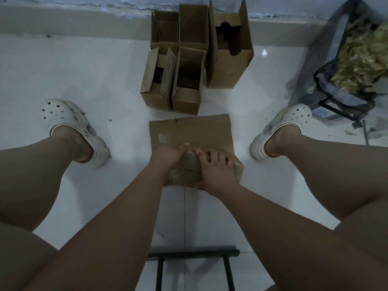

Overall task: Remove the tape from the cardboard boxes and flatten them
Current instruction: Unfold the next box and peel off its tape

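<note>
Brown cardboard fills the head feed I am watching: a small taped box (190,164) sits at the near edge of a flattened cardboard sheet (189,131), which lies on the white tiled floor (94,80) between the person's pale clogs (69,122). The left hand (168,156) grips the box's left side, thumb up on its top. The right hand (217,171) clasps the right side, fingers bent over the top, thumb on the near face. I see glossy tape (238,168) wrinkled at the right corner. Beyond the sheet, five open boxes (189,59) stand clustered by the wall, and a black-edged bag (344,97) of yellowish scraps lies to the right
</note>
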Demonstrator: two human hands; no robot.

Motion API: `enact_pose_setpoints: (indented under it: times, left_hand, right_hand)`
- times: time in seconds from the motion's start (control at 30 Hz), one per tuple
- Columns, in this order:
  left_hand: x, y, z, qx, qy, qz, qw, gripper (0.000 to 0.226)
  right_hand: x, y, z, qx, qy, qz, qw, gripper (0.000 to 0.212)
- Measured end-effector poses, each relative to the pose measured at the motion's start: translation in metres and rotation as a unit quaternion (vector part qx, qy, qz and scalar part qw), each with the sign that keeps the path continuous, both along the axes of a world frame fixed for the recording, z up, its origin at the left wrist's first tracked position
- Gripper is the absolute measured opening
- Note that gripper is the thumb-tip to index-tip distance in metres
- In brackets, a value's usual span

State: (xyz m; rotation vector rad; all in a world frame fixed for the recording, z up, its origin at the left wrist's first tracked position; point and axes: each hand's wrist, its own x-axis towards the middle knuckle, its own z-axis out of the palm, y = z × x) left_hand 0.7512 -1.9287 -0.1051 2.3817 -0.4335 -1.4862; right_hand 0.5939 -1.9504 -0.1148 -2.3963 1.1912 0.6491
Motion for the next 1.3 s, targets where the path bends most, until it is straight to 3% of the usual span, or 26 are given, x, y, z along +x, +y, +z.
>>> enact_pose_setpoints:
  times: [0.2, 0.3, 0.4, 0.5, 0.7, 0.83, 0.97, 1.13, 1.23, 1.3]
  left_hand:
    - [0.0, -0.002, -0.001, 0.015, -0.002, -0.022, 1.0, 0.053]
    - [-0.001, 0.002, -0.001, 0.011, 0.065, 0.063, 0.996, 0.054]
    - [-0.003, 0.004, 0.006, 0.032, 0.163, 0.186, 0.968, 0.036]
    - [-0.004, 0.002, 0.01, 0.05, 0.203, 0.225, 0.952, 0.024]
    - [-0.005, 0.0, 0.017, 0.075, 0.22, 0.262, 0.937, 0.03]
    - [-0.01, -0.001, 0.015, 0.058, 0.217, 0.312, 0.923, 0.018]
    - [-0.017, 0.0, 0.015, 0.028, 0.206, 0.344, 0.916, 0.036]
    - [-0.004, 0.003, 0.015, 0.027, 0.232, 0.43, 0.872, 0.028]
    - [0.005, 0.003, 0.013, 0.018, 0.213, 0.355, 0.91, 0.025]
    - [0.009, 0.0, 0.01, -0.005, 0.097, 0.23, 0.968, 0.018]
  right_hand:
    - [0.003, 0.004, 0.001, -0.001, 0.011, 0.0, 1.0, 0.101]
    - [0.003, 0.006, 0.002, -0.001, 0.008, 0.001, 1.0, 0.1]
    - [0.003, 0.01, 0.0, -0.011, 0.001, 0.004, 1.0, 0.099]
    - [0.003, 0.012, -0.001, -0.011, 0.001, 0.003, 1.0, 0.099]
    - [0.004, 0.012, -0.001, -0.01, 0.005, 0.002, 1.0, 0.099]
    - [0.006, 0.013, -0.002, -0.004, 0.007, 0.001, 1.0, 0.097]
    - [0.004, 0.011, -0.004, -0.009, 0.005, 0.0, 1.0, 0.096]
    - [0.011, 0.002, -0.005, 0.013, -0.022, -0.025, 0.999, 0.094]
    - [0.008, -0.001, -0.007, 0.021, -0.025, -0.031, 0.999, 0.092]
    - [0.007, 0.0, -0.007, 0.016, -0.027, -0.032, 0.999, 0.091]
